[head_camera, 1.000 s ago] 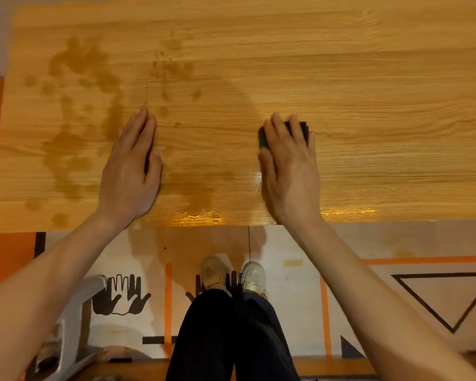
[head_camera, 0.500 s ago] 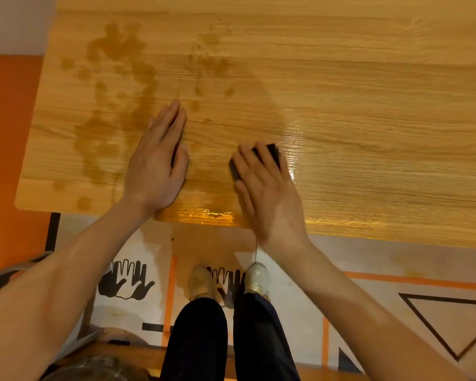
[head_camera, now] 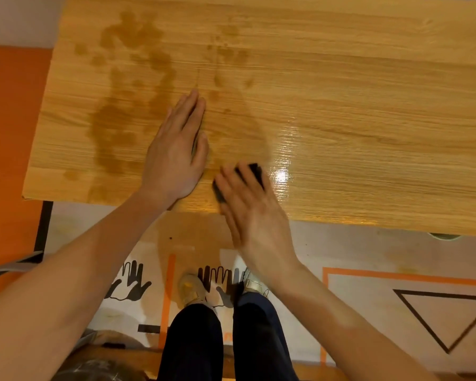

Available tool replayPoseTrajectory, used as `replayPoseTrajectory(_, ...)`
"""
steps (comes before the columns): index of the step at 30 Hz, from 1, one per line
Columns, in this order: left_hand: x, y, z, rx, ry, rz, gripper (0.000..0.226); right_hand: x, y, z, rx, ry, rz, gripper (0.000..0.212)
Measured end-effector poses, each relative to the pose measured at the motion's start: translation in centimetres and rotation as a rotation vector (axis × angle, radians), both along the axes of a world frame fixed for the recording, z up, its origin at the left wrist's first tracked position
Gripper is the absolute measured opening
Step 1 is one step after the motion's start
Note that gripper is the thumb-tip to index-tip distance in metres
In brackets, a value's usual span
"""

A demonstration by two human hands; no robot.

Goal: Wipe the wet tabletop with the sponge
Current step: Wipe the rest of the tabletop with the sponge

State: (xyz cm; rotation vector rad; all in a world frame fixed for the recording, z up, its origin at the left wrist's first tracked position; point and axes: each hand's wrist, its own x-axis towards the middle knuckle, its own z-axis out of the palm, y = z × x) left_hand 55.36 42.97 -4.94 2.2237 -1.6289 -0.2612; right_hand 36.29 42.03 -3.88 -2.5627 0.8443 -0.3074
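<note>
I see a wooden tabletop (head_camera: 341, 92) filling the upper part of the head view, its near edge running across the middle of the picture. It is pale oak-grained laminate. Below it lies a floor mat (head_camera: 368, 284) in white, marked with orange lines, a black triangle outline (head_camera: 448, 320) at the right and black handprint shapes (head_camera: 129, 284) near my feet. An orange floor area (head_camera: 8, 147) sits to the left of the table.

On the table's left part I see dark wet patches (head_camera: 116, 125), blotchy and spread from the far edge toward the near edge, with smaller spots (head_camera: 226, 50) further right. Right of centre the surface shines with a wet glossy sheen (head_camera: 283, 160) that catches the light.

My legs in dark trousers (head_camera: 193, 345) and light shoes (head_camera: 190, 290) show at the bottom centre.

My left hand (head_camera: 176, 149) rests flat on the tabletop, palm down, fingers straight and close together, pointing away from me, just right of the large wet patches. It holds nothing.

My right hand (head_camera: 250, 204) lies near the table's front edge, just beside the left hand, slightly blurred. Its fingers reach forward over a dark sponge (head_camera: 254, 170) and press it against the wood; the thumb side touches the sponge's left end. The sponge sits on the tabletop close to the near edge, between the left hand and the shiny sheen, mostly covered by the fingers, so only its far and left edges show.
</note>
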Motion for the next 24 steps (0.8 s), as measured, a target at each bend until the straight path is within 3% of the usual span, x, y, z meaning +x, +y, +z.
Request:
replayPoseTrajectory(4, 0.1, 0.0, 0.1, -0.01, 0.044, -0.002, 0.053, -3.7, -1.7, 0.6, 0.003, 0.042, 0.051, 0.043)
replayPoseTrajectory(8, 1.0, 0.6, 0.7, 0.01, 0.162, -0.053, 0.053, -10.0, -5.3, 1.1, 0.095, 0.042, -0.331, 0.045)
replayPoseTrajectory(11, 2.5, 2.4, 1.2, 0.015, 0.119, -0.121, 0.053, -9.7, -4.3, 1.3, 0.163, -0.01, -0.468, 0.049)
replayPoseTrajectory(14, 4.1, 5.2, 1.6, 0.042, 0.11, -0.111, 0.057, -5.2, -1.1, 1.2, 0.121, -0.033, -0.343, 0.049)
replayPoseTrajectory(19, 7.7, 8.8, 1.0, 0.056, 0.042, -0.051, 0.06, -3.9, -0.9, 0.9, 0.026, 0.047, 0.157, 0.051)
replayPoseTrajectory(21, 8.8, 9.7, 0.6, 0.047, 0.023, -0.04, 0.06, -7.3, -2.7, 0.7, -0.02, 0.077, 0.186, 0.051)
replayPoseTrajectory(24, 9.5, 10.0, 0.0, 0.018, 0.02, -0.043, 0.059, -12.8, -4.2, 0.6, -0.082, 0.083, 0.022, 0.053)
